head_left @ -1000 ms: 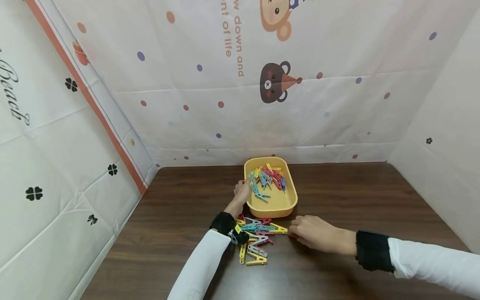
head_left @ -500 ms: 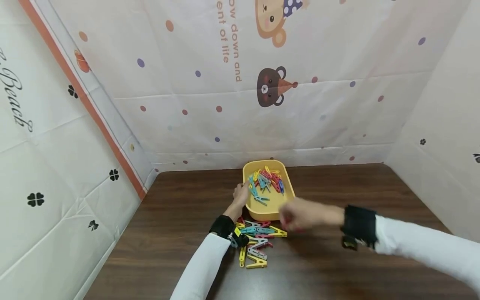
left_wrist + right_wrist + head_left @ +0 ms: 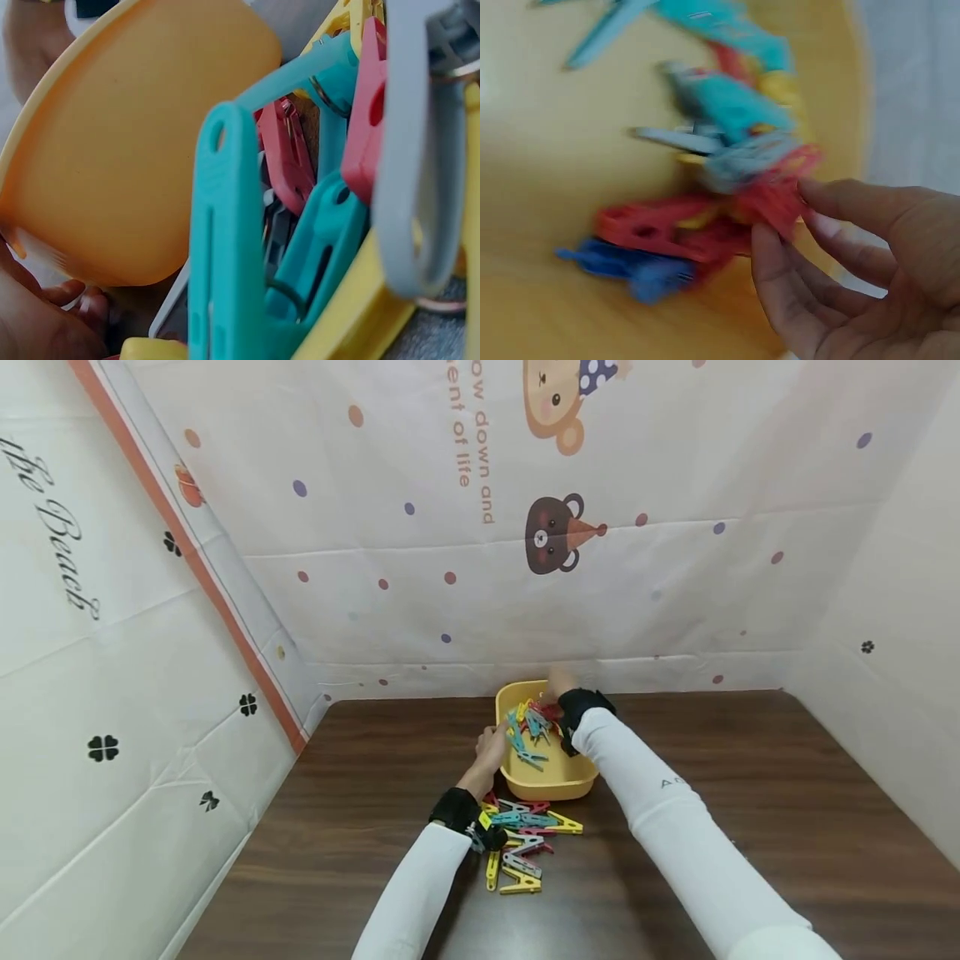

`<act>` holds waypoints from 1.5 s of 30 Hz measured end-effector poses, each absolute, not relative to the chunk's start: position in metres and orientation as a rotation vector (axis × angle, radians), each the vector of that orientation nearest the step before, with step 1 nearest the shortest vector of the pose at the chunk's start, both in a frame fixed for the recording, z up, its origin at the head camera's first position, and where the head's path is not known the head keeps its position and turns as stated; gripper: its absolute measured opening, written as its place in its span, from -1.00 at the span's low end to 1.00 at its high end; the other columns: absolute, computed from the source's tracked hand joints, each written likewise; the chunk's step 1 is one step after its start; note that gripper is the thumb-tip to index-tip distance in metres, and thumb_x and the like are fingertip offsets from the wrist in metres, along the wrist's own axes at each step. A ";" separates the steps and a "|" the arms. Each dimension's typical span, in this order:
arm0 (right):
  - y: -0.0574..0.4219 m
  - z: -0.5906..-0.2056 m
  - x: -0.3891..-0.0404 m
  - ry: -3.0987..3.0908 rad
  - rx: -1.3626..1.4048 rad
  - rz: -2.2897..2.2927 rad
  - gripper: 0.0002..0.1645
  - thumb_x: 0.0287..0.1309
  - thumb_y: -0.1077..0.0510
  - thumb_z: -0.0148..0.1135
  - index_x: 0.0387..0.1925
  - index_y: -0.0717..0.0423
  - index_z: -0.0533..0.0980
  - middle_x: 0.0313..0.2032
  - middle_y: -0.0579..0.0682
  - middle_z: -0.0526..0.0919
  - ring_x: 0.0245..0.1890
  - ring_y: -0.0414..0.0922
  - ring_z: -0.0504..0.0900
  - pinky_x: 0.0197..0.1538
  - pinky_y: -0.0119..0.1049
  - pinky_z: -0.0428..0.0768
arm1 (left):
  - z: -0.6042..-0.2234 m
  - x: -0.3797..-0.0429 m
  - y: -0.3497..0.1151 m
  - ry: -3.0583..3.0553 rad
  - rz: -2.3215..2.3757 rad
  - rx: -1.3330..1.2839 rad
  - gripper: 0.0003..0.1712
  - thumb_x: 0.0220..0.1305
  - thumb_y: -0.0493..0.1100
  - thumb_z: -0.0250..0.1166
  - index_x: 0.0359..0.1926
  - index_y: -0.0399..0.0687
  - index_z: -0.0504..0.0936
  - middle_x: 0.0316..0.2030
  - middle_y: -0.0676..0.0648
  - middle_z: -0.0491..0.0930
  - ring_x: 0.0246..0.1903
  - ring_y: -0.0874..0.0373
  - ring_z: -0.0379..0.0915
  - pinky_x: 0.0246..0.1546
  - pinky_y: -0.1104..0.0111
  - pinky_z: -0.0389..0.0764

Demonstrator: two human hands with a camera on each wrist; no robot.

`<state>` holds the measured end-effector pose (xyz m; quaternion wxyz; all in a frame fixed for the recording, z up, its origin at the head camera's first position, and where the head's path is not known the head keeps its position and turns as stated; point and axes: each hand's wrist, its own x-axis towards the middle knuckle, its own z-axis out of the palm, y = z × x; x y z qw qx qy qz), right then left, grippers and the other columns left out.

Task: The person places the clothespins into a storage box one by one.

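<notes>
A yellow plastic basin (image 3: pixel 551 789) stands at the far middle of the table, holding blue, teal, red, grey and yellow clothespins. My left hand (image 3: pixel 491 746) grips its left rim. In the left wrist view, fingers (image 3: pixel 64 294) of that hand curl against the basin's outer wall. My right hand (image 3: pixel 561 682) reaches into the basin's far right part. In the right wrist view, its thumb and fingers pinch a red clothespin (image 3: pixel 771 204) right at the pile. Below it lies another red clothespin (image 3: pixel 649 229) beside a blue clothespin (image 3: pixel 634 266).
In front of the basin, a loose heap of clothespins (image 3: pixel 521 820) in several colours lies on the dark wooden table (image 3: pixel 360 827). Yellow clothespins (image 3: pixel 521 882) are nearest me. A printed white cloth (image 3: pixel 390 610) hangs behind the table and along both sides.
My right hand has lifted from the table right of the heap and travelled up and away into the basin with a red clothespin. My left hand stays at the basin's left rim.
</notes>
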<state>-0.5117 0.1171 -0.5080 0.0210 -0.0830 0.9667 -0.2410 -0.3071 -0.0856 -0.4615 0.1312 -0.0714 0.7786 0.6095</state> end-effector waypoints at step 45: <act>0.141 -0.410 -0.192 2.697 -1.197 -0.184 -0.90 0.14 0.18 0.50 -0.31 0.00 0.69 -0.41 -0.16 0.67 -0.46 -0.36 0.48 -0.35 -0.46 0.56 | -0.456 -0.321 -0.082 2.295 1.691 -0.194 -0.24 0.58 0.26 -0.16 0.54 -0.12 0.16 0.48 -0.29 0.15 0.50 -0.21 -0.02 0.44 -0.10 0.19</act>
